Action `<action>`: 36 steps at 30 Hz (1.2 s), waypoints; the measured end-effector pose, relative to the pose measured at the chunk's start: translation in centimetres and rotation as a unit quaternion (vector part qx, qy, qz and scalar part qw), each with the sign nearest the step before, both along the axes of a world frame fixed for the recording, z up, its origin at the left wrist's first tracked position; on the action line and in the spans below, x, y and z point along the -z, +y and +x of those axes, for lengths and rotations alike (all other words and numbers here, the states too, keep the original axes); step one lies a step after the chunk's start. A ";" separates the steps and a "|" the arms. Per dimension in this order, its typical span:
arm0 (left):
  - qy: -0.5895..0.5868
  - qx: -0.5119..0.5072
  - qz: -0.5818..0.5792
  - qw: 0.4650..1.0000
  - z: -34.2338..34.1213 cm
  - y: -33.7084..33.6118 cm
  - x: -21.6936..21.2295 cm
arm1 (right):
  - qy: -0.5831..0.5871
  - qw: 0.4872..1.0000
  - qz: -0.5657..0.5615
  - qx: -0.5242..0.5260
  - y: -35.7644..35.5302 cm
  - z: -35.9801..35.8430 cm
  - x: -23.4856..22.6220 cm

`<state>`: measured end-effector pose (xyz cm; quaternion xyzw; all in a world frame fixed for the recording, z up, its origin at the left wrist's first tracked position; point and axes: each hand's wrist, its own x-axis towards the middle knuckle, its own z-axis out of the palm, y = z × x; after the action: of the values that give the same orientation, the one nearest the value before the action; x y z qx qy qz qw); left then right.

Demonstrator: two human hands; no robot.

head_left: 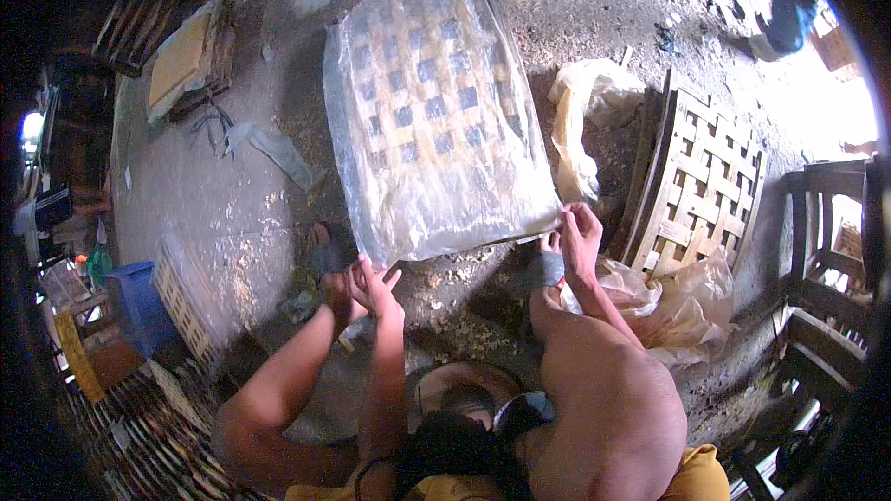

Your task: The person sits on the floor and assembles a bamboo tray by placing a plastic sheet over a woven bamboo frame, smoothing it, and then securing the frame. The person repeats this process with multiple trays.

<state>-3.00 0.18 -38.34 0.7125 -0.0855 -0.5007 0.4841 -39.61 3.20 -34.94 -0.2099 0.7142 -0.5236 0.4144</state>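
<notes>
Both hands pinch near edge of clear plastic bag over woven wooden lattice panel (436,102) on dirt floor: left hand (371,286) at corner, right hand (580,237) opposite; bagging step, next needs even pull

- Woven wooden lattice panel (432,102), wrapped in a clear plastic bag (520,195), lies flat on the dusty floor.
- The bag's open near edge is pinched at both corners.

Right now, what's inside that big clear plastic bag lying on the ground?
Through the clear plastic bag a woven lattice panel of pale wooden strips shows, lying flat. Both hands, left and right, pinch the bag's near edge. Whether more panels lie stacked beneath it is hidden.
</notes>
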 end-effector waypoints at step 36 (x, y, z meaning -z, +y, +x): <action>-0.498 0.562 -0.289 0.594 -16.7 -8.6 -4.9 | 0.511 0.819 -0.085 -0.246 -6.8 3.6 -0.6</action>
<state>-19.67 -8.40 -33.48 0.4847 -0.8369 -0.1897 0.1691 -36.03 -3.60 -34.31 -0.6507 0.7007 -0.2799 0.0853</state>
